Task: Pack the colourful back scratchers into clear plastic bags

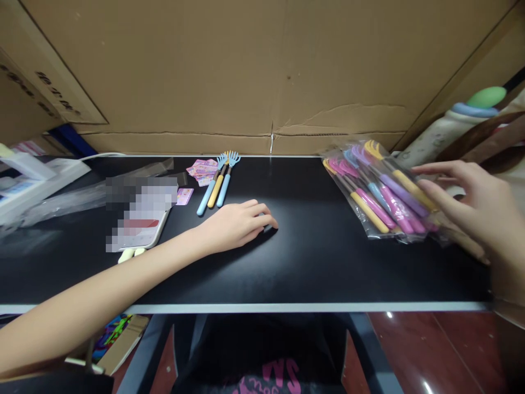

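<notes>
Head view: a black bench (311, 262) is seen from above, backed by a wall of brown cardboard (246, 65). At the right of the frame the right hand (471, 210) is spread, fingers apart, over a clear bag of back scratchers (381, 191) with pink, purple, yellow and blue handles; the fingertips are touching or just beside the bag's right end, and no closed grip is seen. The bag lies on the bench at centre right, near the back edge. At the middle of the frame the left hand (240, 224) is laid flat on the bench, fingers loosely curled together; a small dark thing seems to be under the fingertips, but what it is cannot be told. Three loose back scratchers (217, 183) are laid side by side at upper centre, just beside a few small pink cards (200, 169). A blurred flat device (139, 210) and crumpled clear plastic (61, 200) are at the left.

The step in hand is judged to be the taking up of the bag. The next move would call for the right fingers to be closed on the bag's end, so that its slippery film is held firmly.
</notes>
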`<state>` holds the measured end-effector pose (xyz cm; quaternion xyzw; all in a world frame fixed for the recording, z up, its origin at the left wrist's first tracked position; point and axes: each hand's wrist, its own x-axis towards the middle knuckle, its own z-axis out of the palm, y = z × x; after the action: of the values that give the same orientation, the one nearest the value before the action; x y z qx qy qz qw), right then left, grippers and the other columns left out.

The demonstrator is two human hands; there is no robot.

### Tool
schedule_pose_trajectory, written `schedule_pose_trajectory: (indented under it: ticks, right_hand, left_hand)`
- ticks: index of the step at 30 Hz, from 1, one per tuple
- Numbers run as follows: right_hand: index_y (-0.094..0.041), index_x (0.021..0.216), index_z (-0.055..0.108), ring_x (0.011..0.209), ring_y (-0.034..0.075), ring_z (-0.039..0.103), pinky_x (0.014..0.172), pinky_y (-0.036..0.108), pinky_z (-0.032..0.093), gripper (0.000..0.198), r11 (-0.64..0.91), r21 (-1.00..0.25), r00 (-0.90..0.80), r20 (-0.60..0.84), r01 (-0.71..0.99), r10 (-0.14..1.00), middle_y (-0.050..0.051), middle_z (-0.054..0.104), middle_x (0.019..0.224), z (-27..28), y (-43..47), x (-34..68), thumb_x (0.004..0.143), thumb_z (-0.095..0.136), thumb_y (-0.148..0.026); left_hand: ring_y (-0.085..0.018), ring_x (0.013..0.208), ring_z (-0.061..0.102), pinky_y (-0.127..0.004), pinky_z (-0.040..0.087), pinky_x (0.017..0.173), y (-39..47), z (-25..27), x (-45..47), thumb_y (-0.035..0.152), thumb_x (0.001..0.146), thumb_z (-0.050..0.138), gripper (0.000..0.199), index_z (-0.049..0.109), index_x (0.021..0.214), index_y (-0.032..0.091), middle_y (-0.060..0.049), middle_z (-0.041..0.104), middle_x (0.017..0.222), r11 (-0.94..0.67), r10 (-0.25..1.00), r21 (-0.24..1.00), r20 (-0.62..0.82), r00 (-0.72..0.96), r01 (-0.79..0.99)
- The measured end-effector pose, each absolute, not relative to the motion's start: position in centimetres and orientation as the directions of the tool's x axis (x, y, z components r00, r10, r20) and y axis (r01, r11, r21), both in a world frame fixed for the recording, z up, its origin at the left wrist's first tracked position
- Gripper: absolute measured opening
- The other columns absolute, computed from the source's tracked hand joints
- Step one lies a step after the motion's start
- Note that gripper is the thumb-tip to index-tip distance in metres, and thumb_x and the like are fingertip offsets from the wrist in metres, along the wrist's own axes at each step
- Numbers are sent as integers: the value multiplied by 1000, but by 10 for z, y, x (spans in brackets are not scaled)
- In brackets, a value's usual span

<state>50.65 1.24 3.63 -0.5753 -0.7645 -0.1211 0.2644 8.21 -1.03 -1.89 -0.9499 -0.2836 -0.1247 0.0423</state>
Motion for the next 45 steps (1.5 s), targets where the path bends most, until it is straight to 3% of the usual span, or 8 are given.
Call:
schedule_pose_trajectory:
  ticks: [4,9,18,26,39,45]
  right_hand:
    - [-20,104,67,95,27,62,83,40,48,28,564,12,-452,613,826,649,14,72,97,45,12,457,96,49,-40]
    - [-20,106,65,95,25,63,77,37,49,22,759,88,-707,444,646,550,10,72,97,42,19,395,98,48,-30]
    - [-19,95,66,83,21,62,69,32,45,23,891,218,-910,218,398,353,6,70,85,2,25,332,98,43,-21]
    - [-20,105,63,93,20,61,74,32,51,21,898,-4,-865,265,440,425,8,70,102,-10,23,340,99,43,-22]
    - [-20,106,63,93,23,60,77,36,52,23,879,-34,-842,272,476,466,10,67,102,-14,20,338,99,41,-23]
    - [-20,107,62,95,24,59,77,37,52,22,875,-38,-844,246,482,476,10,67,105,-14,20,338,99,42,-22]
  left_hand:
    - [-18,99,59,-28,50,81,-11,-18,83,14,99,42,29,62,118,23,-3,65,112,-837,520,-34,258,814,546]
    - [-17,99,59,-26,50,80,-12,-15,83,14,99,42,30,62,119,23,-4,65,112,-831,523,-60,250,815,552]
    - [-18,99,59,-28,51,81,-12,-17,84,13,97,44,30,62,119,23,-4,64,113,-823,528,-89,244,813,561]
    - [-18,98,59,-28,51,82,-12,-16,84,13,97,44,31,61,120,23,-4,64,113,-826,529,-76,241,814,559]
    - [-16,99,63,-25,49,81,-12,6,76,20,98,50,26,64,119,25,0,69,113,-843,523,-73,124,843,533]
    - [-15,96,66,-23,46,77,4,43,38,31,100,46,28,68,117,30,1,72,107,-671,696,-123,235,678,731]
